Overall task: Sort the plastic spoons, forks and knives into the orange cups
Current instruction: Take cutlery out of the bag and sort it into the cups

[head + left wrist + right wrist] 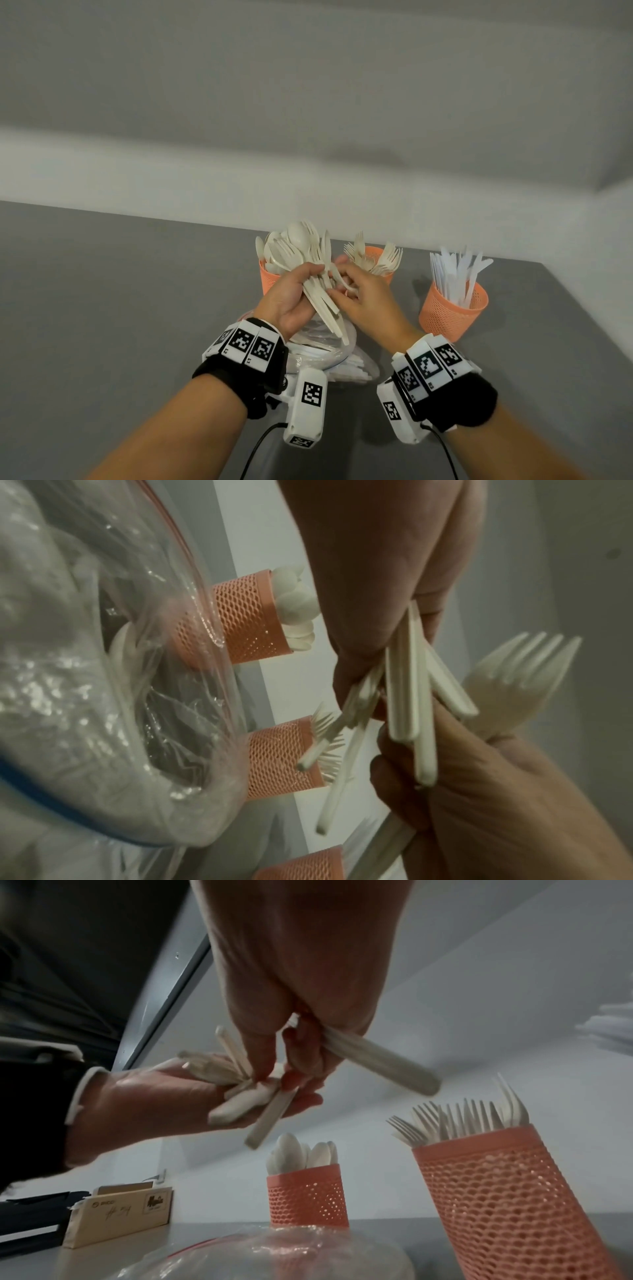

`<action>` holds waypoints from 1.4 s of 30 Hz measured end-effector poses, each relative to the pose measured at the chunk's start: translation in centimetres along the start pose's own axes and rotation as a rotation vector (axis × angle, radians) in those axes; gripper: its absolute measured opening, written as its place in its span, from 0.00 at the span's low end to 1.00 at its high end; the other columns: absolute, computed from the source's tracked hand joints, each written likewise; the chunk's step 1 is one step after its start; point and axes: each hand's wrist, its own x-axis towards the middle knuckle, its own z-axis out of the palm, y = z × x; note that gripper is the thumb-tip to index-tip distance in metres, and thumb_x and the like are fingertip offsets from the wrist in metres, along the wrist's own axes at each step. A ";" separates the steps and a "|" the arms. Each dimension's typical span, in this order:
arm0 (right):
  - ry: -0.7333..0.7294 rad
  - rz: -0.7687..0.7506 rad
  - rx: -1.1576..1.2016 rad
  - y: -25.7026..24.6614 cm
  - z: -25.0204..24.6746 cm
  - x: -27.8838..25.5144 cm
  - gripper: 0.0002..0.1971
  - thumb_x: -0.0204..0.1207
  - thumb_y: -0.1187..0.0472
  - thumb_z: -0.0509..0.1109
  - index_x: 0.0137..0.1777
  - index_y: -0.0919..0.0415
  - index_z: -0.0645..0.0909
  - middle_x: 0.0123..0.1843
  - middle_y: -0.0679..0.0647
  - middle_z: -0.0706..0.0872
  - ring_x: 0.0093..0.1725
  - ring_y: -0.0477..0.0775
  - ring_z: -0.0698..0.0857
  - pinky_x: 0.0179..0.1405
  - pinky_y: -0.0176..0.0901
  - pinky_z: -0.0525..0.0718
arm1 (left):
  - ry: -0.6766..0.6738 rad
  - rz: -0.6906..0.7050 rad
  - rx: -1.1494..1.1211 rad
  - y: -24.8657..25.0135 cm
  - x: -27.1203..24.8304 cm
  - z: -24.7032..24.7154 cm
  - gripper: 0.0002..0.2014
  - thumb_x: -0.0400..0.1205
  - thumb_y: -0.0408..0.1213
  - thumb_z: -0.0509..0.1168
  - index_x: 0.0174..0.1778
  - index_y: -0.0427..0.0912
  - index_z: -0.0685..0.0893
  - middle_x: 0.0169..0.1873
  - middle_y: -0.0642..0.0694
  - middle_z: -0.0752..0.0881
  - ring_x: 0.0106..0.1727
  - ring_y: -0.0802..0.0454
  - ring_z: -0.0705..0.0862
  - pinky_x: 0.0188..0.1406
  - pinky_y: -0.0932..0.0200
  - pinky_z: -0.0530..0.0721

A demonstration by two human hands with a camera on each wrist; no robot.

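My left hand (291, 294) grips a bundle of cream plastic cutlery (308, 253), spoons and forks mixed, heads up, above the table. My right hand (363, 298) meets it from the right, its fingertips at the handles (407, 685). That hand holds one fork (520, 674) in its curled fingers, the fork's handle (383, 1066) sticking out below. Behind the hands stand three orange mesh cups: the left one (270, 279) holds spoons, the middle one (376, 255) forks, the right one (452, 308) white knives.
A clear plastic bag (329, 356) with more cutlery lies on the grey table (120, 308) right under my hands. A cardboard box (120, 1215) sits farther off to the left. A white wall runs behind the cups.
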 end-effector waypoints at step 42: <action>-0.105 0.147 -0.082 0.9 -0.2 1.0 0.08 0.80 0.63 0.61 0.55 0.67 0.76 0.43 0.54 0.80 0.37 0.45 0.76 0.35 0.29 0.71 | 0.061 0.041 0.046 -0.4 0.6 -0.2 0.12 0.81 0.24 0.53 0.50 0.32 0.81 0.34 0.40 0.90 0.36 0.48 0.90 0.36 0.56 0.89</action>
